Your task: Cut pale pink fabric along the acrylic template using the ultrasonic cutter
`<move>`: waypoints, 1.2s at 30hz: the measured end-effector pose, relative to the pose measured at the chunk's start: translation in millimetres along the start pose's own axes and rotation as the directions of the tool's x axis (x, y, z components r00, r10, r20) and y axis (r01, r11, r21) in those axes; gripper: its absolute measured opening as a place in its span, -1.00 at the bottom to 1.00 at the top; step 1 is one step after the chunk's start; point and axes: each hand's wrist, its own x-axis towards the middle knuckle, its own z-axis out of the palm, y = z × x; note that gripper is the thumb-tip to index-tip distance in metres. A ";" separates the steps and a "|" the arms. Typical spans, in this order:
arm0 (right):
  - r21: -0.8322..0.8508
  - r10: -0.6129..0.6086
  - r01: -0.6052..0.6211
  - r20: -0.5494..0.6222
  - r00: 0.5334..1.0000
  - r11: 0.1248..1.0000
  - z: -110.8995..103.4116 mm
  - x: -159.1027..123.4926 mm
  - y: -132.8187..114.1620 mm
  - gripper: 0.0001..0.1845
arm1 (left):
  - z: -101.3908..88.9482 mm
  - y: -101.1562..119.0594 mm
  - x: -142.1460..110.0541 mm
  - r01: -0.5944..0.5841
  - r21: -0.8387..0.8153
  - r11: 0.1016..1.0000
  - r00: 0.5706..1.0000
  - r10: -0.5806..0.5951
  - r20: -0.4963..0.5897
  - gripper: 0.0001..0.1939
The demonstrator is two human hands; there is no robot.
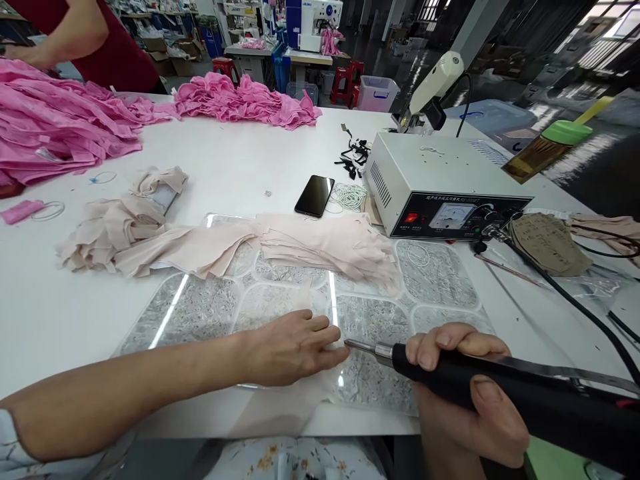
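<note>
In the head view my left hand (pixel 290 347) lies palm down on a thin beige fabric piece (pixel 300 400), fingers out and a little bent. The fabric shows past the hand towards the table's front edge. My right hand (pixel 465 387) is wrapped round a black corded handpiece (pixel 530 400). Its narrow metal tip (pixel 357 345) points left and ends right beside my left fingertips; whether it touches the cloth I cannot tell. Below both hands lies a grey stone-patterned mat (pixel 190 313). Stacked beige fabric pieces (pixel 325 243) lie across its far side.
A grey control box (pixel 450 180) with a dial stands at the right, its cable (pixel 565 300) running to the handpiece. Beyond the mat are a phone (pixel 315 196), a crumpled beige pile (pixel 115 230) and pink garments (pixel 65 127). Another person's arm (pixel 75 33) is at far left.
</note>
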 end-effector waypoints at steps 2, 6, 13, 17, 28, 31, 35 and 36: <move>0.006 -0.007 0.007 -0.033 0.999 1.000 -2.8 0.0 -1.8 -0.83 | 0.6 -1.4 -0.7 -0.007 -0.003 1.000 1.000 0.007 -0.022 -0.69; 0.010 0.000 0.000 -0.051 0.999 1.000 -3.4 -2.3 -7.8 -0.82 | 0.7 -3.3 -6.5 -0.011 -0.038 0.999 0.996 0.008 -0.094 -0.71; 0.016 0.046 -0.046 0.001 0.999 0.999 -2.3 -7.5 -6.9 -0.85 | 5.6 8.6 -27.8 0.031 -0.104 0.994 0.976 -0.052 -0.210 -0.76; 0.011 0.058 -0.059 0.029 0.998 0.998 -6.4 -10.2 -7.0 -0.85 | 7.4 2.3 -36.6 0.025 -0.081 0.996 0.984 -0.038 -0.172 -0.77; -0.024 0.027 -0.026 0.029 0.999 0.999 5.3 -10.4 -16.5 -0.86 | -0.2 19.7 -22.3 0.050 -0.130 0.990 0.968 -0.080 -0.239 -0.77; -0.029 0.020 -0.020 0.004 1.000 0.999 4.8 -11.5 -16.3 -0.86 | 3.9 24.4 -21.6 0.102 -0.106 0.989 0.968 -0.123 -0.217 -0.74; -0.034 0.008 -0.007 0.020 1.000 0.999 5.4 -11.9 -17.2 -0.85 | 9.4 25.0 -24.7 0.129 -0.084 0.988 0.964 -0.145 -0.225 -0.73; -0.033 0.009 -0.008 0.025 1.000 0.999 5.7 -11.7 -17.5 -0.85 | 10.0 25.0 -25.1 0.133 -0.079 0.988 0.963 -0.147 -0.224 -0.73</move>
